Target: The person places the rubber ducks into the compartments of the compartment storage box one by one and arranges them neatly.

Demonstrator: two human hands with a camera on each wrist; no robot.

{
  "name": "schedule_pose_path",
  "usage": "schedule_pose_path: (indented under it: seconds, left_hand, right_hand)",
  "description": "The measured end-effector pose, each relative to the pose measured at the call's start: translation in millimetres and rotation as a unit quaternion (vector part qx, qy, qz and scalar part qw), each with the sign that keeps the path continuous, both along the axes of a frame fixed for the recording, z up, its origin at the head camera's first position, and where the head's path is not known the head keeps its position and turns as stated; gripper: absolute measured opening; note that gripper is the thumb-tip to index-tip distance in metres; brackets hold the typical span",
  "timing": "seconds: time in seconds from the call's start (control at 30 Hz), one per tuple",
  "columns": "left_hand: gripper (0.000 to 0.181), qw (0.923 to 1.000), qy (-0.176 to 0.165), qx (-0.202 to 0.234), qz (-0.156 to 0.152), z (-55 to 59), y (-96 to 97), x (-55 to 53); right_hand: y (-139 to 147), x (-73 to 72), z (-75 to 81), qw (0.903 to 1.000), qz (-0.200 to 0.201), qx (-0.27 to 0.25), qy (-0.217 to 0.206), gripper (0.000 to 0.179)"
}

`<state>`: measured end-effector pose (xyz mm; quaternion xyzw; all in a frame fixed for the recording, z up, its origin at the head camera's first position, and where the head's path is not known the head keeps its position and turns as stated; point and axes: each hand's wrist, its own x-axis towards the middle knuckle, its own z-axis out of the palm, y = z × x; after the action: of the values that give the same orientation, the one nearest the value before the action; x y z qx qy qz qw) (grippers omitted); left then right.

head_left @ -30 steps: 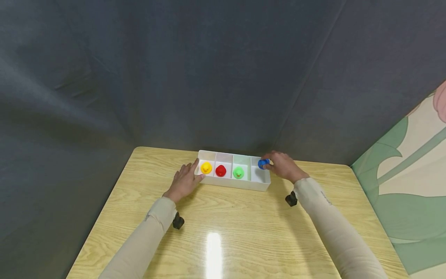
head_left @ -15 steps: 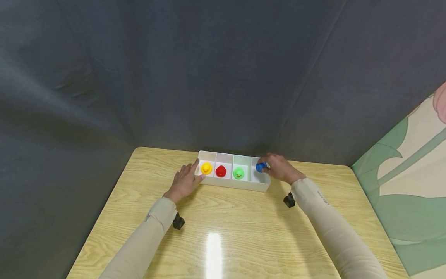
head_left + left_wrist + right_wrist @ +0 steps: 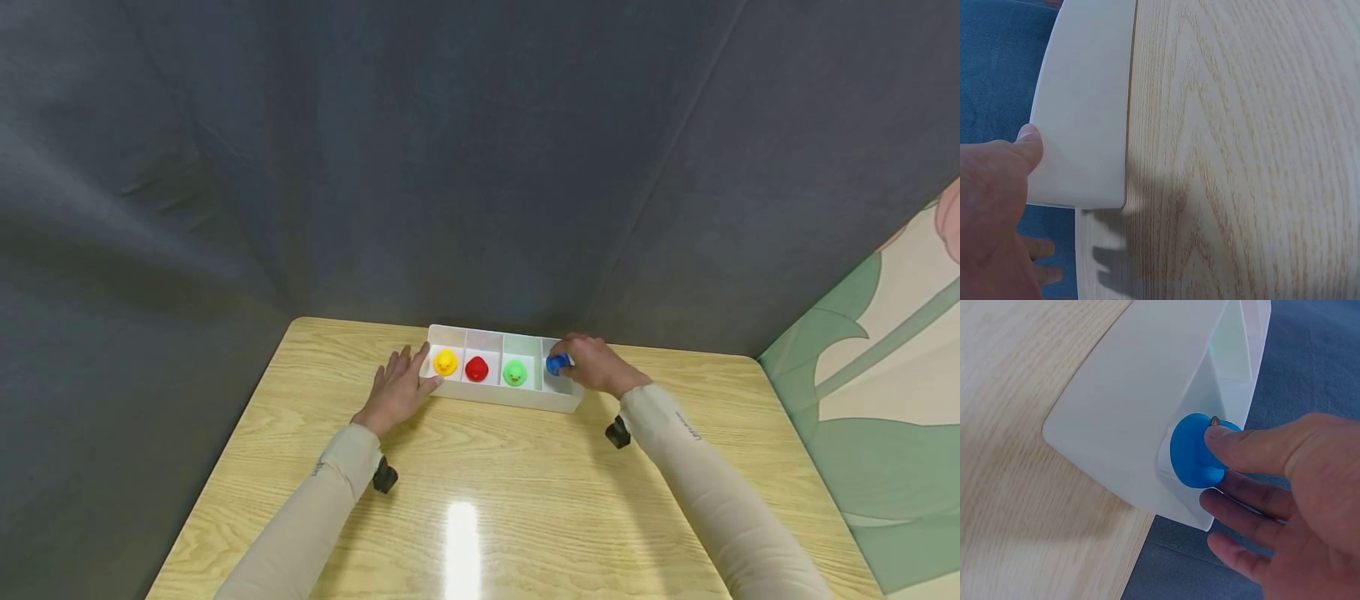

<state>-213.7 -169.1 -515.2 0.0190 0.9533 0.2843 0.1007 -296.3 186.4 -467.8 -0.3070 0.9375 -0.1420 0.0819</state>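
Observation:
A white box [image 3: 501, 397] with a row of compartments lies at the table's far edge. In its compartments, from the left, sit a yellow rubber duck [image 3: 446, 362], a red rubber duck [image 3: 477, 368] and a green rubber duck [image 3: 515, 372]. My right hand [image 3: 596, 365] pinches a blue rubber duck [image 3: 1196, 453] between thumb and fingers over the rightmost compartment. At the box's left end rests my left hand [image 3: 396, 389], fingers extended. In the left wrist view its thumb [image 3: 1029, 145] touches the box's rim.
The wooden table [image 3: 525, 483] stretches toward me in front of the box. Behind its far edge hangs a dark curtain [image 3: 450, 167]. A wall with a leaf pattern [image 3: 885, 400] stands to the right. Each wrist carries a small black camera [image 3: 386, 476].
My right hand has moved a little left and toward me, bringing the blue duck farther into the rightmost compartment. My left hand stays at the box's left end.

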Motion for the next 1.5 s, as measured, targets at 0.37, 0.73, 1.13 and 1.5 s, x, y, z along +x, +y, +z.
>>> schedule_pose_path:
  seconds: [0.37,0.73,1.13,1.5]
  left_hand:
    - [0.077,1.0,-0.003,-0.005,0.0,0.4,0.1,-0.4]
    - [0.078,0.9999,-0.009,-0.003,0.005,-0.1,0.6,-1.3]
    - [0.079,0.9999,-0.016,-0.004,0.007,-0.2,-0.2,-1.4]
    - [0.079,0.9999,-0.014,-0.002,0.002,0.3,-1.2,-1.3]
  right_hand:
    - [-4.5,0.4,-1.6,1.0,0.002,0.002,-0.008,0.029]
    - [-6.7,0.8,-1.3,0.9997,0.008,0.004,-0.024,0.029]
    - [-7.8,0.1,-2.8,0.9996,0.014,0.016,-0.018,0.03]
    - [-6.8,0.3,-6.4,0.9993,-0.018,0.031,-0.008,0.036]
